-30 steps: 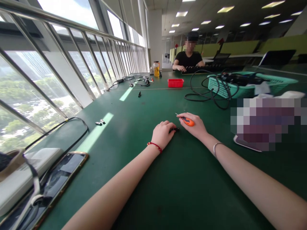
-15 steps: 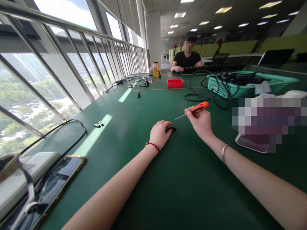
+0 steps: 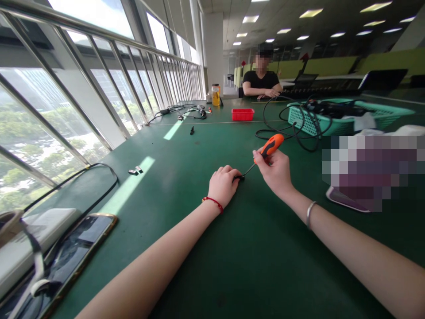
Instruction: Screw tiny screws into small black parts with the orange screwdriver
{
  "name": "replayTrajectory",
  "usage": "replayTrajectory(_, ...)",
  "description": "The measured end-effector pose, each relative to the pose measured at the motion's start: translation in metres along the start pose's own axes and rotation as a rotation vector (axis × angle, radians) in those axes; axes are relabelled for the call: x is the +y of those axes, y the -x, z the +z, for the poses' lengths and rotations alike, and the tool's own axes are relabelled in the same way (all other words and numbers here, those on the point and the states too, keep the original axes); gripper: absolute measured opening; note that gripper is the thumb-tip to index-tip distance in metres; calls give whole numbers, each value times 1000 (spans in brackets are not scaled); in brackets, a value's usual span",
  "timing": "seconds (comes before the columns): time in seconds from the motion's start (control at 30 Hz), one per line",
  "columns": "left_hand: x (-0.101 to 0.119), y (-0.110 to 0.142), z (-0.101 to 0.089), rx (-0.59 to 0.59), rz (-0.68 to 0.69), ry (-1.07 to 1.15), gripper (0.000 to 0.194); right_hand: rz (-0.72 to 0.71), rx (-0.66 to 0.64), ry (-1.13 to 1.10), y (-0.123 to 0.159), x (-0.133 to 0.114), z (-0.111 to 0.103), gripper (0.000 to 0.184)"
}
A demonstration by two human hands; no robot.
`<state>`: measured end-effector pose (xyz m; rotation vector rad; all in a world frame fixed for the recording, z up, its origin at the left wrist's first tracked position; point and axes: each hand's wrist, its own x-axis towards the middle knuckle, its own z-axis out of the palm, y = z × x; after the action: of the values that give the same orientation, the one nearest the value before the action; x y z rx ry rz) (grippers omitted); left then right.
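On the green table (image 3: 199, 248), my left hand (image 3: 223, 185) is closed on a small black part (image 3: 239, 177). Most of that part is hidden under my fingers, so its kind does not show. My right hand (image 3: 276, 173) grips an orange and black screwdriver (image 3: 272, 145) by the lower end of its handle. The tool slants, handle up and to the right, and its thin shaft runs down to the visible end of the black part. Its tip appears to touch the part there.
Left lie a phone (image 3: 81, 241), a white box (image 3: 49, 221) and a black cable (image 3: 109, 167). Small pieces (image 3: 135, 170) and a black clip-like piece (image 3: 191, 130) sit farther off. Beyond are a red tray (image 3: 242, 115), a turquoise basket (image 3: 303, 123) with cables, a jar (image 3: 215, 95) and a seated person (image 3: 262, 82).
My right hand has turned the screwdriver from lying across the palm to handle-up, then brought its tip down to the black part. My left hand stays nearly in place. The seated person's hands have come together.
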<state>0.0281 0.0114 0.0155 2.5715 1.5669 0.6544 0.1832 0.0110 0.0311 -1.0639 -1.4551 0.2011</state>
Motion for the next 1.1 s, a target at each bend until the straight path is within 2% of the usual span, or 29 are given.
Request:
replayTrajectory(0.23,2,1,-1,-8,5,-25,21,-11,-7,21,0,5,0,26)
replayTrajectory(0.4,2,2,-1,-6,11,-20,21,60,-39,-18,-3,4,0,24)
replayTrajectory(0.53,1,1,0,-4,13,-14,21,99,-86,9,-8,0,-1,15)
replayTrajectory(0.7,0,1,1,-8,18,-13,21,108,-76,90,-16,0,-6,30)
replayTrajectory(0.83,1,1,1,-13,29,-23,22,132,-112,160,-22,-3,-9,23)
replayTrajectory(1.03,3,1,0,-22,21,-22,22,140,-152,122,-23,-15,-9,17)
replayTrajectory(1.1,3,1,0,-17,23,-19,22,124,-168,140,-24,-16,-9,23)
